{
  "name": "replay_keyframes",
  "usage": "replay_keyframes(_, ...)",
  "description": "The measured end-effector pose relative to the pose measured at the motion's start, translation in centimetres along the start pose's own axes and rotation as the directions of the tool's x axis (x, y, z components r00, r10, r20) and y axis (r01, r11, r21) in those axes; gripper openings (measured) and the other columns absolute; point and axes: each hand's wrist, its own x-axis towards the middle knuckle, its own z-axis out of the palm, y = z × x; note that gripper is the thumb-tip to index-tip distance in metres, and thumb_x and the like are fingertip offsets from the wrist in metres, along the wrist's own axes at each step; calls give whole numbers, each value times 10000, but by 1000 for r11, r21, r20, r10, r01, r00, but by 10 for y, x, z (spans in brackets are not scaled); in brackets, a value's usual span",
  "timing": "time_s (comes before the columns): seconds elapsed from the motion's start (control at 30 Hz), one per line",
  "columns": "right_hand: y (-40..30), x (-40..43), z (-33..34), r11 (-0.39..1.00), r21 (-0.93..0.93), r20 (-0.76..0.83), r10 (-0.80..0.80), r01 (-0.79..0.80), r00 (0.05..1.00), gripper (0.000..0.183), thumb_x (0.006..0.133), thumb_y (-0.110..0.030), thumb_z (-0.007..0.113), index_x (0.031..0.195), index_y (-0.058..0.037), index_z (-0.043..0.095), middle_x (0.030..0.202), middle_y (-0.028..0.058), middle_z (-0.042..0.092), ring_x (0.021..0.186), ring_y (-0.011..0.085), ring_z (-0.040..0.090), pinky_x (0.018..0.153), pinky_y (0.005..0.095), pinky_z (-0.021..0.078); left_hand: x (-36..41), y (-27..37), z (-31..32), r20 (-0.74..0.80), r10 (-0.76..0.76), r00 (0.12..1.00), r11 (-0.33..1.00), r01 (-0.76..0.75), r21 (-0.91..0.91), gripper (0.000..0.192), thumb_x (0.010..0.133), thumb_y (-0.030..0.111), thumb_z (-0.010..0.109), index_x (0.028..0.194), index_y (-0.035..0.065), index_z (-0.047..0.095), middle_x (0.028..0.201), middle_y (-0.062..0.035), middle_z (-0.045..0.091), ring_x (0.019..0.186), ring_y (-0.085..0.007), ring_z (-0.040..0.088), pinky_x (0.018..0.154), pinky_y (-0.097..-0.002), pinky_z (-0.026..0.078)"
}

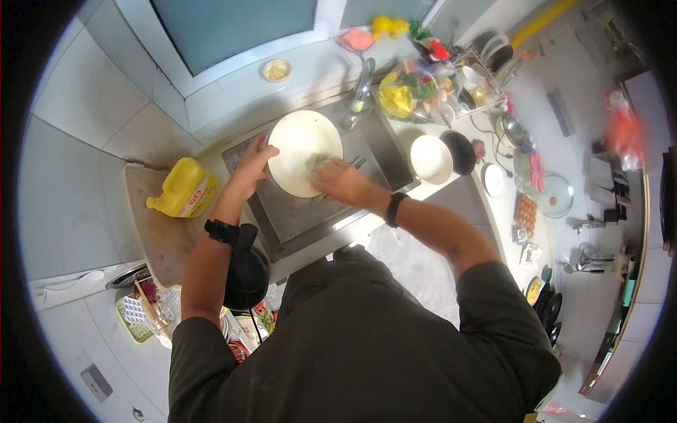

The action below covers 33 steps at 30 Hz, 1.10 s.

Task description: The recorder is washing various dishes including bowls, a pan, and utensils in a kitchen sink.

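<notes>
Over the stainless steel sink (301, 224), a round cream-white pot or basin (304, 135) is tipped so that its inside faces me. My left hand (251, 169) grips its left rim, thumb over the edge. Inside its lower right part, my right hand (344, 182) presses a greyish scrubber (319, 159) against the wall; the fingers mostly hide the scrubber. A few thin dark sticks (360, 162) show just beyond my right hand. The chrome faucet (362, 92) stands behind the sink, to the right of the pot.
Left of the sink, a yellow plastic jug (185, 187) lies on a tray (158, 238). On the right counter are a white bowl (431, 158), a black round pan or lid (459, 152), a bag of produce (410, 92) and a dish rack (484, 103). A small dish (277, 70) sits on the sill.
</notes>
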Motion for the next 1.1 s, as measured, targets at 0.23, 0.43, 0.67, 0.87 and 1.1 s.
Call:
replay_keyframes(0.23,-48,84,-5,906,273,-20,343,-325,939,298,835,-136,609,1131,-124,644,901,86,614,873,317,652,784,415,533,-5,-50,32,-464,344,817,853,-478,-210,640,883,140,556,1489,21,387,1353,-142,545,1176,-242,561,973,-365,482)
replay_keyframes(0.43,1,62,0,974,172,98,129,-145,987,474,792,-78,660,1261,-76,591,1184,136,623,1145,328,606,981,460,477,1,-61,2,-477,329,815,869,-459,-185,537,868,111,544,1382,-44,522,1276,-166,624,1120,-249,610,960,-359,483)
replay_keyframes(0.67,-52,73,7,842,365,296,298,-396,907,658,753,-113,740,1359,-25,499,1399,187,522,1321,306,517,1139,478,361,13,-59,18,-568,446,692,891,-406,205,578,831,176,608,1379,1,550,1206,-202,662,1086,-287,632,963,-360,478)
replay_keyframes(0.87,1,30,10,896,350,306,165,-272,937,694,760,-123,754,1390,-7,486,1388,180,535,1309,314,520,1138,454,385,-1,-50,16,-497,334,801,942,-266,205,580,816,221,628,1368,51,578,1185,-196,674,1073,-310,642,942,-389,481)
replay_keyframes(1.1,-46,39,18,775,495,283,282,-392,917,643,793,-173,753,1377,-30,523,1387,163,541,1315,349,495,1080,423,427,15,-54,35,-510,412,756,910,-312,273,583,819,245,628,1363,41,579,1195,-200,674,1077,-308,650,943,-381,486)
